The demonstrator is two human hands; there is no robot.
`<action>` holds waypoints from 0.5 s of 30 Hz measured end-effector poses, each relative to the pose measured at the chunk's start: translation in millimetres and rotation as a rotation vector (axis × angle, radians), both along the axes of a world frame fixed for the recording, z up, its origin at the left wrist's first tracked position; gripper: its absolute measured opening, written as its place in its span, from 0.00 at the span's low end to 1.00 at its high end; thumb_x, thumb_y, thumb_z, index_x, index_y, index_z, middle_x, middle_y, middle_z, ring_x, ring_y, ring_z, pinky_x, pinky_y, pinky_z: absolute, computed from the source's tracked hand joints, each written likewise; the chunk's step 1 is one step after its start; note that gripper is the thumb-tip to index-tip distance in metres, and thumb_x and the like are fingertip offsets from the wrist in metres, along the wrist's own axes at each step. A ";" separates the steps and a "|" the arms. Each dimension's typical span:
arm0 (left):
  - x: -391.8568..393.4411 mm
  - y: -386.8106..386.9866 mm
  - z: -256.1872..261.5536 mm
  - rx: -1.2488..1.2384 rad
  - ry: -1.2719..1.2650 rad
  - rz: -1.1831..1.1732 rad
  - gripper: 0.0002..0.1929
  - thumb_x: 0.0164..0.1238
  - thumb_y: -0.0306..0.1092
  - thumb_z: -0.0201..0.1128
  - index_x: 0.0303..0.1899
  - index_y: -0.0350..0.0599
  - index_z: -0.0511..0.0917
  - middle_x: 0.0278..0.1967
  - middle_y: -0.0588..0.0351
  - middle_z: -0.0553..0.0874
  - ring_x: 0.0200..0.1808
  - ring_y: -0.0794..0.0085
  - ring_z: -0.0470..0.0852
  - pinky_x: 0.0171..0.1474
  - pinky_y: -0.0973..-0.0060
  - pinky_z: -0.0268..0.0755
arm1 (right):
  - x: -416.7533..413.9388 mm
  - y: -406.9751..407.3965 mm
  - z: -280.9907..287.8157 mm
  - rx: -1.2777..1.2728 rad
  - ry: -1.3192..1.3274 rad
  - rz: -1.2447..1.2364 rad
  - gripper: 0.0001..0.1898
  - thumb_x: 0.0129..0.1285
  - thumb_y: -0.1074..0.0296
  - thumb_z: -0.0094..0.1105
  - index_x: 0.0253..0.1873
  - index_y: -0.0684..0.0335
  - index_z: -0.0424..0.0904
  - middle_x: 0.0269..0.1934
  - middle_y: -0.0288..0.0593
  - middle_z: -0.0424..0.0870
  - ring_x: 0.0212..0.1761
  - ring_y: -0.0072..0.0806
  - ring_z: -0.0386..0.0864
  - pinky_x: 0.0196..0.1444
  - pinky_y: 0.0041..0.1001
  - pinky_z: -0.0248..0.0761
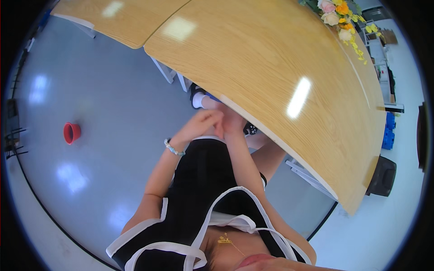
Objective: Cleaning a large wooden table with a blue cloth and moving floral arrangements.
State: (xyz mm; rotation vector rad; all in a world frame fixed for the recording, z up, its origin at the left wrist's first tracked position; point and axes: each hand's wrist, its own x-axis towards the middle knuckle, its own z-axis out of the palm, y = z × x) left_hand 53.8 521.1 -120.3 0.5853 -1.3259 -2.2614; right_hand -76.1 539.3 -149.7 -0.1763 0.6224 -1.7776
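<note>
My left hand (203, 124), with a beaded bracelet (174, 148) at its wrist, is raised in front of my lap. Its bent fingers reach across to my right hand (233, 118), and the two appear to meet. Both hands are slightly blurred. The fingers of the right one are hard to make out, close beside the front edge of a wood-grain table (257, 78). No object shows in either hand. Beneath them lies the black apron (203, 169) with white trim that I wear over my lap.
A second wood-grain table (129, 20) adjoins at the upper left. Artificial flowers (339, 17) stand at the far table edge. A red bucket (76, 132) is on the grey floor (112, 101). Blue crates (389, 130) and a black plastic bin (383, 176) are beyond the table. White table legs (164, 71) show below.
</note>
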 end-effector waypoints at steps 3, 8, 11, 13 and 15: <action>4.0 -14.5 -23.8 -0.052 -0.249 0.367 0.12 0.76 0.30 0.46 0.34 0.37 0.75 0.29 0.55 0.82 0.39 0.71 0.83 0.44 0.74 0.74 | -3.3 -17.5 -11.0 -0.012 0.010 0.316 0.18 0.66 0.51 0.58 0.52 0.57 0.74 0.43 0.37 0.79 0.44 0.29 0.76 0.42 0.29 0.71; -3.3 -17.1 -44.4 -0.093 -0.257 0.544 0.12 0.78 0.35 0.46 0.52 0.37 0.71 0.44 0.52 0.81 0.48 0.69 0.82 0.49 0.71 0.75 | -6.6 -15.6 -25.4 0.243 0.680 0.291 0.21 0.61 0.55 0.62 0.56 0.57 0.75 0.47 0.41 0.81 0.47 0.33 0.78 0.45 0.35 0.72; -11.3 -13.9 -47.8 -0.090 -0.201 0.597 0.17 0.79 0.37 0.48 0.61 0.39 0.66 0.53 0.50 0.77 0.53 0.68 0.79 0.54 0.69 0.75 | -9.5 -1.5 23.3 0.495 1.655 0.175 0.25 0.58 0.57 0.63 0.60 0.56 0.74 0.53 0.45 0.81 0.52 0.38 0.78 0.50 0.40 0.71; -19.3 -10.3 -37.9 -0.069 -0.153 0.633 0.18 0.78 0.37 0.48 0.63 0.40 0.64 0.56 0.50 0.76 0.55 0.67 0.78 0.57 0.69 0.74 | -18.0 5.3 24.9 0.509 1.947 0.098 0.27 0.57 0.57 0.64 0.61 0.55 0.74 0.56 0.48 0.79 0.56 0.41 0.77 0.53 0.41 0.70; -23.4 -7.3 -28.0 0.258 0.019 0.617 0.20 0.76 0.36 0.53 0.64 0.41 0.63 0.57 0.51 0.74 0.58 0.69 0.77 0.59 0.69 0.71 | -25.8 12.6 7.8 0.296 2.159 -0.069 0.27 0.56 0.56 0.65 0.61 0.55 0.75 0.58 0.48 0.78 0.59 0.45 0.75 0.56 0.43 0.68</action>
